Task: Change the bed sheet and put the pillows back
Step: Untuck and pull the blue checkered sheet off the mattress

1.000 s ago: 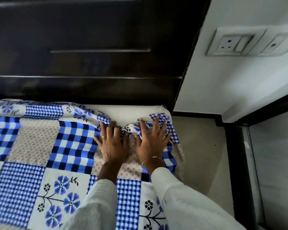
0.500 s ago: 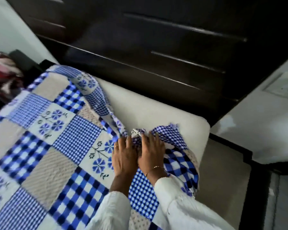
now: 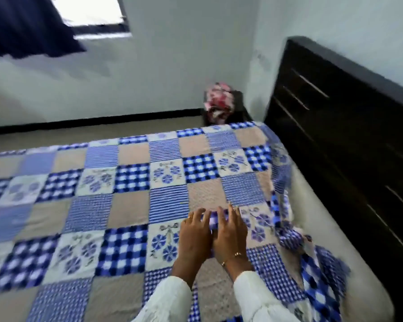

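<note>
Both hands, left hand (image 3: 195, 238) and right hand (image 3: 230, 235), press flat, ungripping, on the sheet (image 3: 130, 201); light, limp cloth, rumpled short of the headboard (image 3: 349, 126); best grasped at that loose edge.

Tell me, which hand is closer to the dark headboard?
Right. The right hand lies on the sheet on the headboard side; the left hand is beside it, farther away.

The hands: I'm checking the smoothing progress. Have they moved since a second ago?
Yes. The left hand and right hand have slid away from the mattress corner by the headboard, inward over the sheet.
</note>
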